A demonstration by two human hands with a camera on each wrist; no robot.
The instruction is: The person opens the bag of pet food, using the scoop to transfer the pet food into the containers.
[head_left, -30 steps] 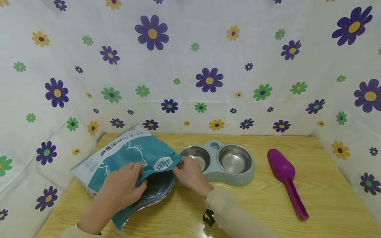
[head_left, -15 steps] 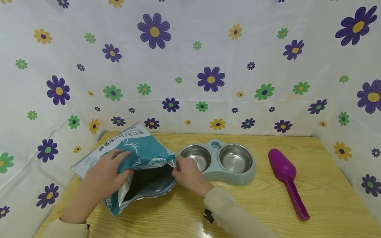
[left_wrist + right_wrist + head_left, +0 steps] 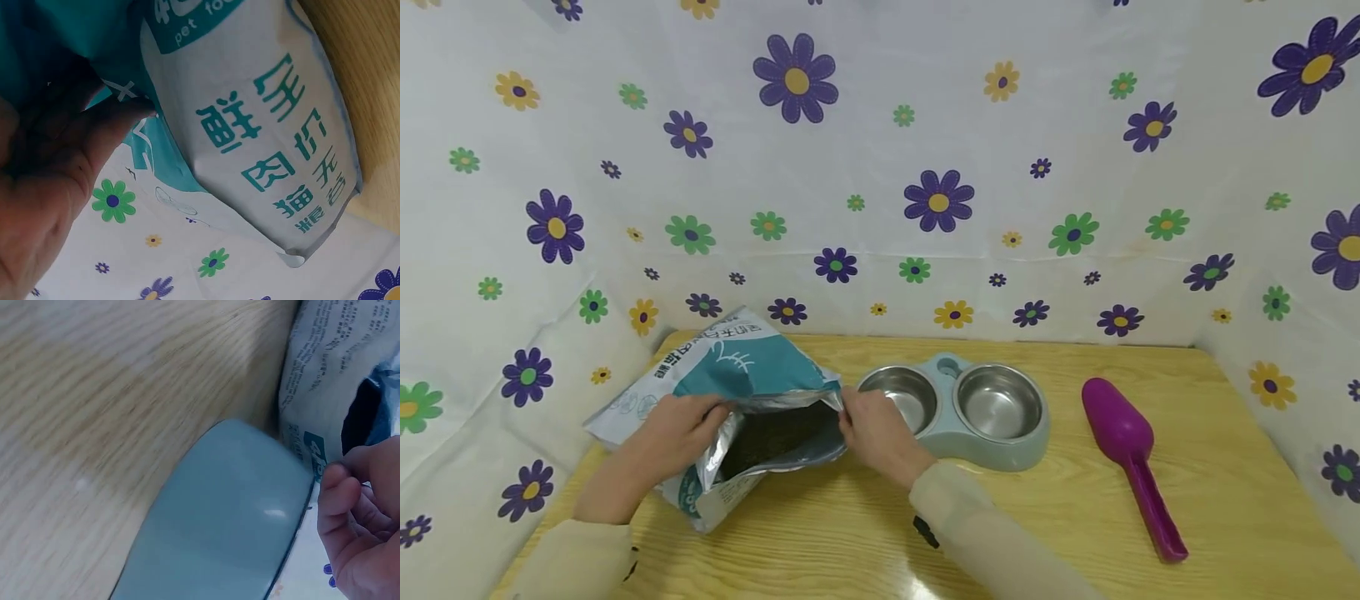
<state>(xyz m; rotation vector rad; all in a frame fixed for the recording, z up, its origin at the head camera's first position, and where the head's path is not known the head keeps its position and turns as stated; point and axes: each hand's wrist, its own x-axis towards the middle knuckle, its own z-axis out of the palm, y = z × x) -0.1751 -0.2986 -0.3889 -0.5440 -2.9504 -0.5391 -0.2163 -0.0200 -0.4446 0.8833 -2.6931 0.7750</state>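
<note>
On the table [image 3: 1037,517], the bag [image 3: 763,367] lies diagonally, mouth [image 3: 782,433] facing near right.

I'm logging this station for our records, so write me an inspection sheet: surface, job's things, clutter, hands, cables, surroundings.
Surface: wood-grain table, bright reflection near the front
Job's things: pet food bag, mouth held open, inside dark
Clutter: twin-bowl stand beside the bag; purple scoop farther right
Left hand: grips the left side of the bag's mouth
Right hand: pinches its right corner
Cables: nothing seen
Surroundings: white flower-print cloth behind and on both sides
</note>
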